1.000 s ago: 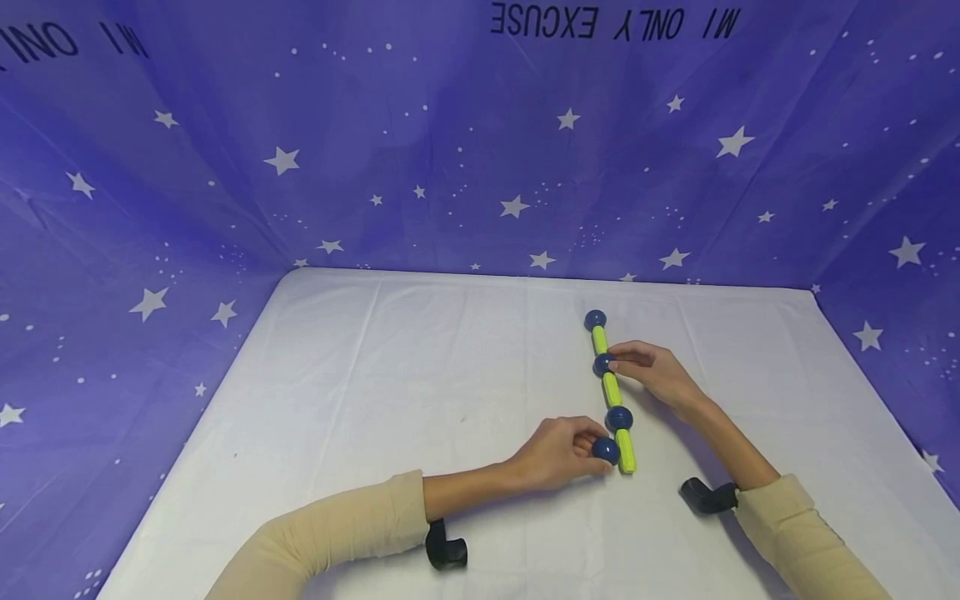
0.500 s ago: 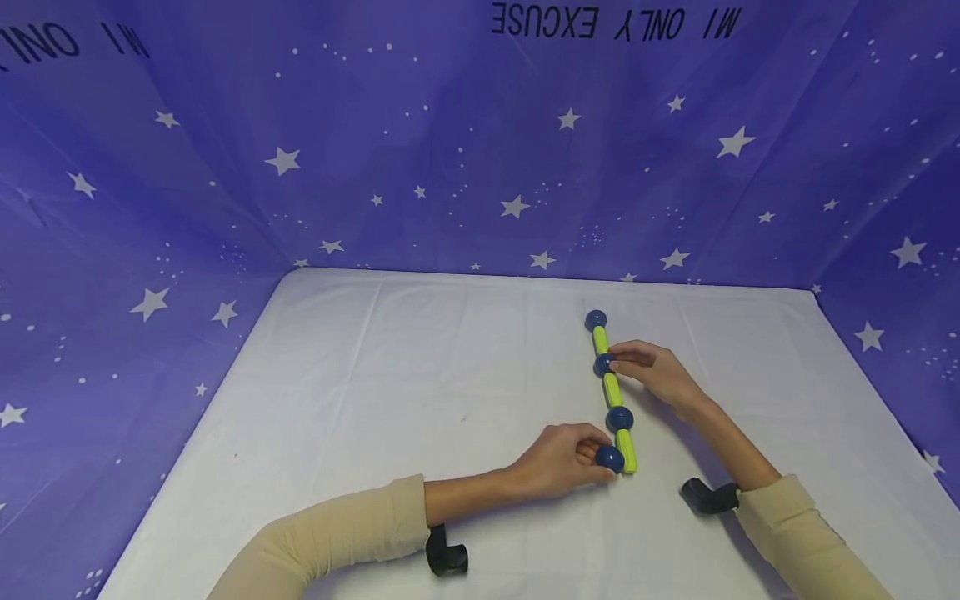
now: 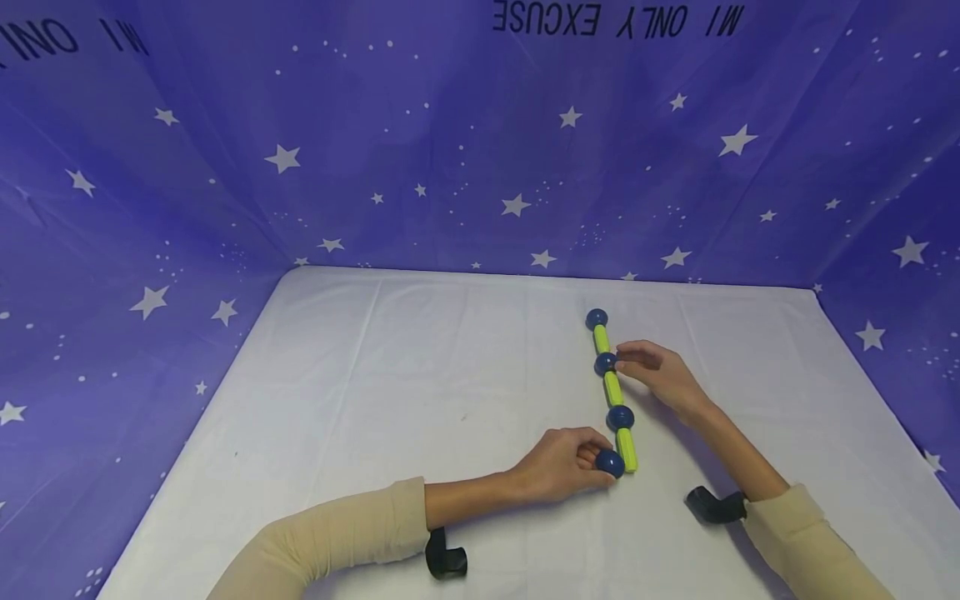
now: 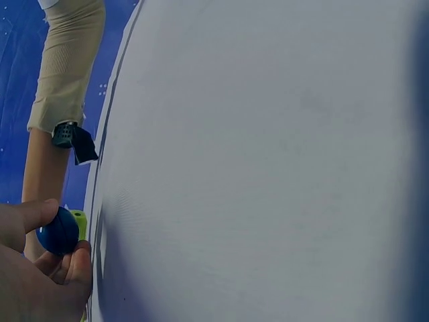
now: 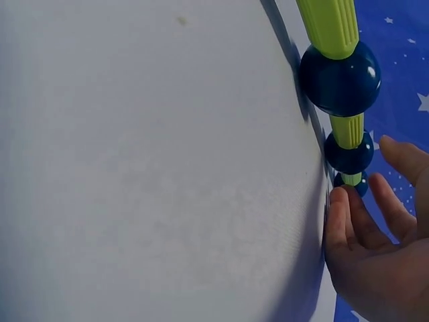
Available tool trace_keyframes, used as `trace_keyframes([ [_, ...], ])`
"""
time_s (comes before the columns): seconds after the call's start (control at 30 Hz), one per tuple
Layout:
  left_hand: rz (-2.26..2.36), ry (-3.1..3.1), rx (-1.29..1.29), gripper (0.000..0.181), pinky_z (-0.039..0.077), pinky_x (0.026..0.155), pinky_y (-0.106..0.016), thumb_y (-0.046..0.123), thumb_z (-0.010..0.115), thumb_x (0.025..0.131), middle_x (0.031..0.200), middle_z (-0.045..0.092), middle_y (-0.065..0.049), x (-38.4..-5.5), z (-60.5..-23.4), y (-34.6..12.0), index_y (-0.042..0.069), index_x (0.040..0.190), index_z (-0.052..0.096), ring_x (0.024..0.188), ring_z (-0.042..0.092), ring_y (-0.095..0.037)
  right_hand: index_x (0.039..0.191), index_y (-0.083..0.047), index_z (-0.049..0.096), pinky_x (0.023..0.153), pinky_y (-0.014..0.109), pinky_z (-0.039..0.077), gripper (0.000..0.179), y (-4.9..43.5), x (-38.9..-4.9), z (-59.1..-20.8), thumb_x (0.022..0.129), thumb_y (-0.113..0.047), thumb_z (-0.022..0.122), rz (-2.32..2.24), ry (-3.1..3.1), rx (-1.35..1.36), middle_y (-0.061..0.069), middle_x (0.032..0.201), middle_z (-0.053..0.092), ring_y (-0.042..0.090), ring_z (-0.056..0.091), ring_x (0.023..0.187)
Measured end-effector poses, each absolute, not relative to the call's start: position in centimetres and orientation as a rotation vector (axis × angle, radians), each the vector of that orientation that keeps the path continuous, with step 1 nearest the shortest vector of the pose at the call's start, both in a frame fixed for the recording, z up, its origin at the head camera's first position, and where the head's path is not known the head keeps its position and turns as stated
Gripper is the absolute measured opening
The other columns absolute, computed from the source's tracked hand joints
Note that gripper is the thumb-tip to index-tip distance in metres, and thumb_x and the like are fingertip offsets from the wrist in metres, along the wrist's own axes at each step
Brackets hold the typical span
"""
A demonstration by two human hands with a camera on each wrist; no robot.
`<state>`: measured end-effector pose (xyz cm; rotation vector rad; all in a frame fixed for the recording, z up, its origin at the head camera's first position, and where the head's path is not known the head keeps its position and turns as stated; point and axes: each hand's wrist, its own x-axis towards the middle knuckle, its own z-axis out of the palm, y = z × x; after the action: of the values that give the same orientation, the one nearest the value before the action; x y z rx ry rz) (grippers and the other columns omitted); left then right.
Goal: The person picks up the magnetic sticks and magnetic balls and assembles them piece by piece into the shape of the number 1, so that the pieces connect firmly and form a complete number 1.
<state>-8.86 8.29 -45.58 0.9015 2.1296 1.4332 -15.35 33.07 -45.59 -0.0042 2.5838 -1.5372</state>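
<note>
A chain of blue balls and ribbed yellow-green rods lies on the white table, running away from the person. My left hand (image 3: pixel 562 465) pinches a loose blue ball (image 3: pixel 610 463) between thumb and fingers, right beside the chain's nearest rod (image 3: pixel 626 451). That rod's near end shows behind the ball in the left wrist view. Next to the chain's middle ball (image 3: pixel 605 364) is my right hand (image 3: pixel 663 377). In the right wrist view its thumb and fingers are spread, with a gap between the thumb and that ball (image 5: pixel 350 151). The chain's near ball (image 3: pixel 620 417) and far ball (image 3: pixel 597 319) are untouched.
White cloth covers the table (image 3: pixel 420 358). A purple curtain (image 3: pixel 450 150) with white stars rises at its back and sides. A black wrist device (image 3: pixel 446 560) hangs below the left wrist, and another black device (image 3: pixel 716 506) sits at the right wrist.
The left hand has moved its ball slightly nearer the person, down along the chain's nearest rod. The right hand has drawn back a little to the right, off the middle ball.
</note>
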Motion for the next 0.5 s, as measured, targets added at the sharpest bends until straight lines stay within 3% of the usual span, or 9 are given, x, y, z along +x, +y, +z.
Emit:
trace_keyframes([
  [0.4, 1.438, 2.11, 0.933, 0.028, 0.05, 0.074, -0.011, 0.008, 0.08, 0.085, 0.089, 0.069, 0.005, -8.5, -45.6, 8.2, 0.0, 0.109, 0.069, 0.079, 0.06, 0.007, 0.137, 0.0, 0.054, 0.104, 0.058, 0.035, 0.055, 33.9, -12.6, -45.1, 0.098, -0.037, 0.066, -1.468, 2.619, 0.045, 0.022, 0.131, 0.06, 0.04, 0.051, 0.126],
  [0.5, 1.444, 2.103, 0.926, 0.028, 0.051, 0.074, -0.012, 0.007, 0.08, 0.085, 0.089, 0.07, 0.004, -8.3, -45.6, 8.2, 0.0, 0.109, 0.069, 0.079, 0.06, 0.007, 0.137, 0.001, 0.053, 0.102, 0.051, 0.04, 0.056, 34.2, -11.5, -44.9, 0.098, -0.038, 0.064, -1.431, 2.62, 0.074, 0.021, 0.129, 0.062, 0.034, 0.057, 0.121],
])
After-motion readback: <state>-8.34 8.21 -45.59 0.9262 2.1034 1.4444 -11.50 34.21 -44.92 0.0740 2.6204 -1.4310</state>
